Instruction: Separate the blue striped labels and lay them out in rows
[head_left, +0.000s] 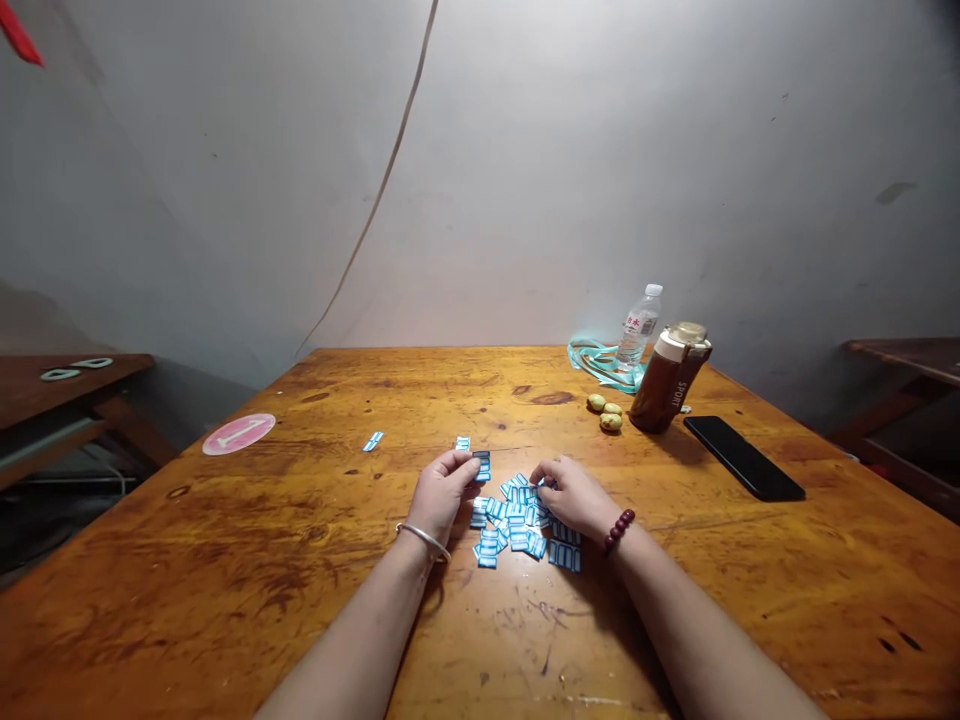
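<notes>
A loose pile of small blue-and-white cards [517, 515] lies on the wooden table [300, 560]. My left hand [442, 492], with a silver bangle at the wrist, pinches a blue-and-white card [482, 465] between thumb and fingers at the pile's upper left. Just beyond it lies another small card [463, 442], and a separate one [373, 441] rests farther left. My right hand [574, 492], wearing dark red beads, is over the pile's right side with its fingertips closed together at the cards; what they hold is too small to make out.
A round pink disc [239, 434] lies at the left. Toward the right are several small yellowish fruits [610, 418], a brown sport bottle [667, 380], a clear water bottle [640, 325], a turquoise strap [596, 362] and a black phone [742, 460].
</notes>
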